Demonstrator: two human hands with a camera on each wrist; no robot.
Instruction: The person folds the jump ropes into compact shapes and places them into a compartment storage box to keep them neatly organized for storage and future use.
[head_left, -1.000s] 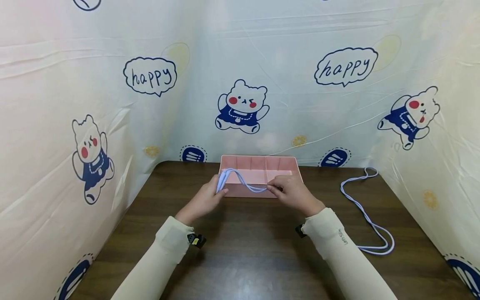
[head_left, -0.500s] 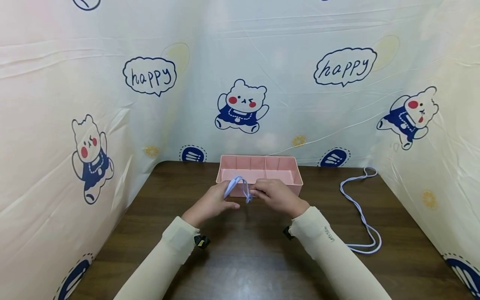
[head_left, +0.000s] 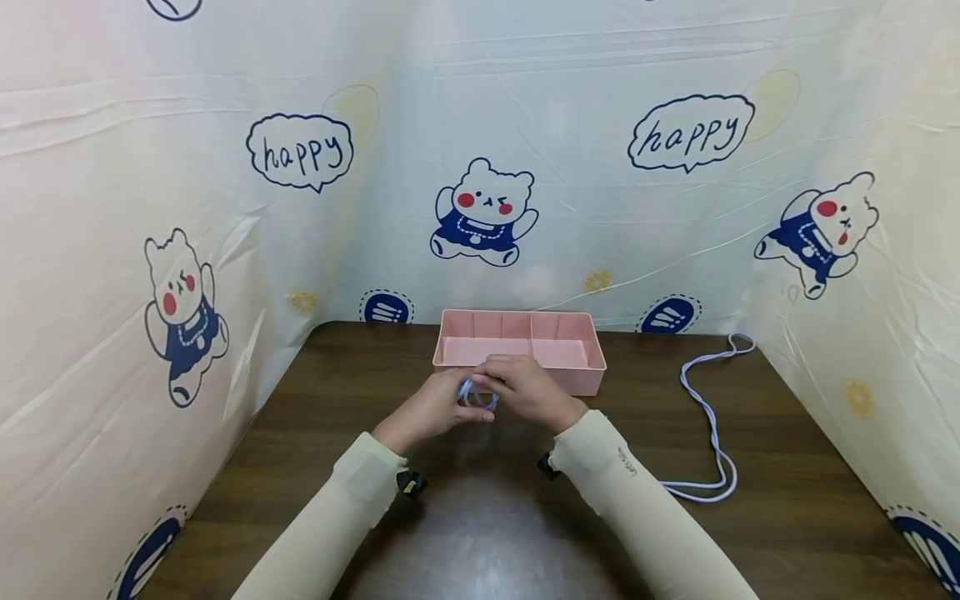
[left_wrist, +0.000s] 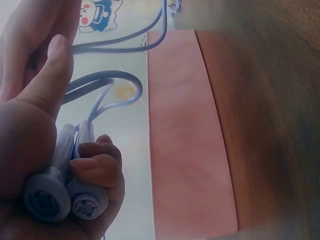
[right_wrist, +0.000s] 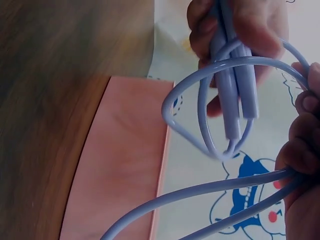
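The rope (head_left: 712, 419) is looping in pale blue between two busy hands, its long tail lying along the right side of the table (head_left: 450, 533) and vanishing behind the right sleeve (head_left: 648, 492). The left hand (head_left: 435, 406) is gripping both handles (right_wrist: 227, 100) side by side, fingers wrapped round them. Right beside it, the right hand (head_left: 531, 392) is pinching the cord, fingers held narrow on the strands. Just beyond, the pink box (head_left: 577, 381) is showing two compartments, while the printed cloth (head_left: 577, 108) is hanging behind.
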